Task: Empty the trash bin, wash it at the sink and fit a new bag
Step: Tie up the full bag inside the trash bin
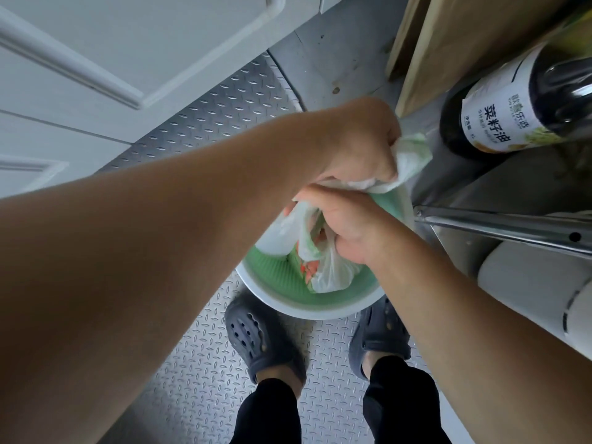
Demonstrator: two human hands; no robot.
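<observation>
A round trash bin with a white rim and green inside stands on the floor just ahead of my feet. A thin white plastic bag with trash in it hangs partly inside the bin. My left hand grips the bag's upper edge at the bin's far side. My right hand grips the gathered bag lower down, over the bin's middle. Both fists hide much of the bag's mouth.
A metal shelf rail and a dark oil bottle are close on the right. A white panelled door fills the left. The floor is diamond-plate metal. My feet in dark clogs stand beside the bin.
</observation>
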